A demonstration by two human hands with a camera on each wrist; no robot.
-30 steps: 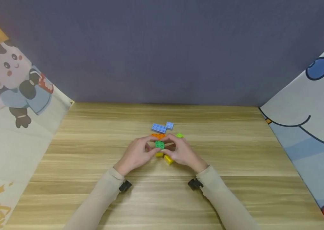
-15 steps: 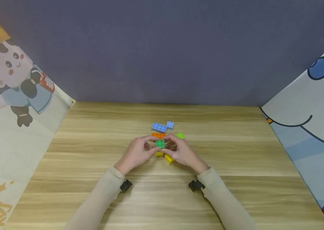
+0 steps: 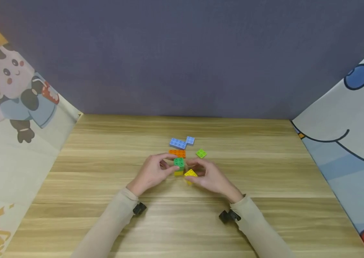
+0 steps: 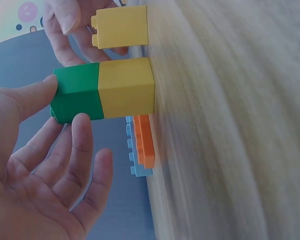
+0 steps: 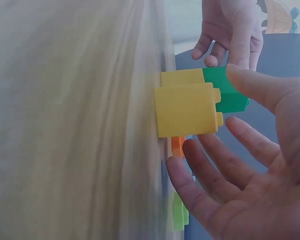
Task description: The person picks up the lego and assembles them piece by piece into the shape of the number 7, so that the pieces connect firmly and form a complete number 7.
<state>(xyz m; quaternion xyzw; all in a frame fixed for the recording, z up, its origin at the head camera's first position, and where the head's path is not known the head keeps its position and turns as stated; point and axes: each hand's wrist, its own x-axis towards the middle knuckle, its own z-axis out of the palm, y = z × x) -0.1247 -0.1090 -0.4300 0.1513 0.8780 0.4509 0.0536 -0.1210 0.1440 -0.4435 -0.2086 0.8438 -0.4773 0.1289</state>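
A green toy building brick (image 3: 179, 162) sits on top of a yellow brick (image 4: 127, 87), making a two-brick stack that stands on the table. My left hand (image 3: 151, 173) pinches the green brick between thumb and fingertips. Just right of the stack, a second yellow brick (image 3: 190, 172) stands on the table, studs up. Around it hovers my right hand (image 3: 214, 178), thumb on the near side and fingers beyond. In the right wrist view these fingers are spread, with gaps between them and the yellow brick.
Behind the stack lie an orange brick (image 3: 177, 153), a long blue brick (image 3: 178, 143) and a small blue brick (image 3: 190, 140). A flat lime-green brick (image 3: 201, 153) lies to their right. A dark wall (image 3: 185, 64) rises at the back of the wooden table (image 3: 259, 154).
My right hand has left the green brick and moved right and nearer, to the second yellow brick. My left hand stays at the green brick, and the lime-green brick has come fully into sight.
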